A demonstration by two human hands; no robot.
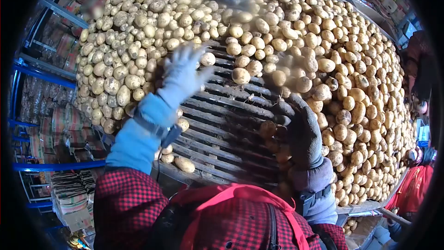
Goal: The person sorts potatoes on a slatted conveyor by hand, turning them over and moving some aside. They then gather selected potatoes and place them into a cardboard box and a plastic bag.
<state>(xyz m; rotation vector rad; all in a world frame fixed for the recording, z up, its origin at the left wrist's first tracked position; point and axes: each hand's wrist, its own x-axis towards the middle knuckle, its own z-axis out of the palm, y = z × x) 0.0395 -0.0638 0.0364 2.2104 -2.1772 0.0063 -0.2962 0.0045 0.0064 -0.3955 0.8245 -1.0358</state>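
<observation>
potatoes (358, 95), banked around the slatted worktop (359, 207), could roll down if their loose edges are knocked. they look rounded and soil-smudged against straight, grimy slats (201, 121). the left hand (181, 76) has a wide grip near them; the right hand's (305, 134) grip cannot be told.

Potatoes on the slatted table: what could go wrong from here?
The heaped potatoes beside the right hand could slide against it. The loose potato by the near edge of the slatted table might roll off. The strapped device at the left hand's wrist trails a thin cord, which may snag.
</observation>
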